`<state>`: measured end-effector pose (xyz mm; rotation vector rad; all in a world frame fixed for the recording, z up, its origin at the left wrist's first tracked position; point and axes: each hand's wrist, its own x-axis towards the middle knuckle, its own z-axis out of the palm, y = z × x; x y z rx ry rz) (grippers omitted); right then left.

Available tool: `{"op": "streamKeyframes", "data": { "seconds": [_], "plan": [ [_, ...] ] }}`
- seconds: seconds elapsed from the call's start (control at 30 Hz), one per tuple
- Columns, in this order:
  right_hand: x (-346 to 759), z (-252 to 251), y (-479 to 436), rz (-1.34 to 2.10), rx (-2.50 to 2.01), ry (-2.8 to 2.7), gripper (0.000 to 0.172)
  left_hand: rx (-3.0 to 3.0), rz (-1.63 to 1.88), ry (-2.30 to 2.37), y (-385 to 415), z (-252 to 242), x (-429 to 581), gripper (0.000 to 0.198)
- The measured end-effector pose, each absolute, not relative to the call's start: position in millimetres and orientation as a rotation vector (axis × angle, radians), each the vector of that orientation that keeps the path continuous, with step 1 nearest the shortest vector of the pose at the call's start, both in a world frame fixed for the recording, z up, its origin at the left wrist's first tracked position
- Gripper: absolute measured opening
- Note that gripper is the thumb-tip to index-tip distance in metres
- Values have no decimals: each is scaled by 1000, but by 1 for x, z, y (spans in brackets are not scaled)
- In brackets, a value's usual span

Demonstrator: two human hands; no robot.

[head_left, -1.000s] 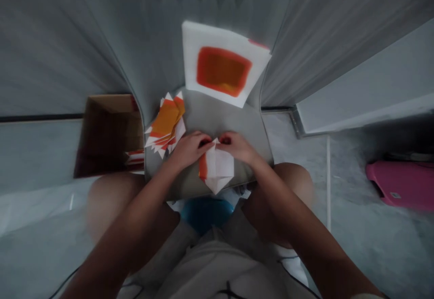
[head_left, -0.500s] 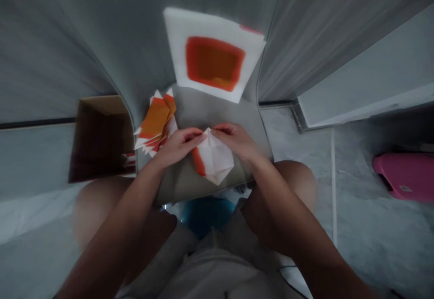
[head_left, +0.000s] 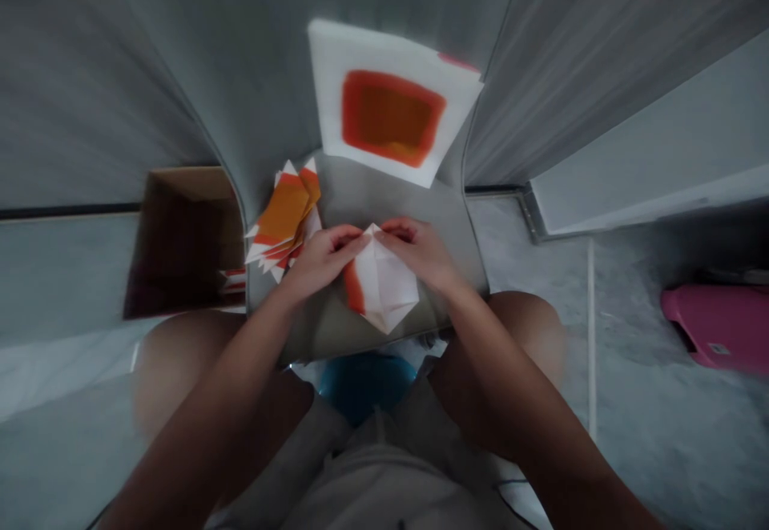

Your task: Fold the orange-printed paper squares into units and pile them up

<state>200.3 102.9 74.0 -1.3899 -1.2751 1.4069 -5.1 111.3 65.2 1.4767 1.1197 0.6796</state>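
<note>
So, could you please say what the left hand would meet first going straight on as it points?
Past the folded white-and-orange paper it holds, the left hand would likely meet the right hand first, though depth is unclear.

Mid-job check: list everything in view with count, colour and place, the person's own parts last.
Folded paper: one, white with orange-red edge, between both hands
Folded pieces: several, overlapping, orange, red and white, seat's left side
Printed paper: at least one, white with orange-red square, against the backrest
Chair: one, grey, centre
Box: one, brown, left floor
Red-and-white item: count unclear, in the box
Pink object: one, right floor
Blue object: one, below the seat's front edge
Panel: one, pale, right
Left hand, right hand: one each, bare, pinching the paper's top
Knees: two, bare, flanking the seat
</note>
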Motion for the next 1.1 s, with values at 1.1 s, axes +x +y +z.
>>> {"op": "streamKeyframes", "data": {
  "seconds": [1.1],
  "plan": [
    [200,81,106,1435,-1438,-1382,35,1457,544,1103,108,76,-13,48]
  ]
}}
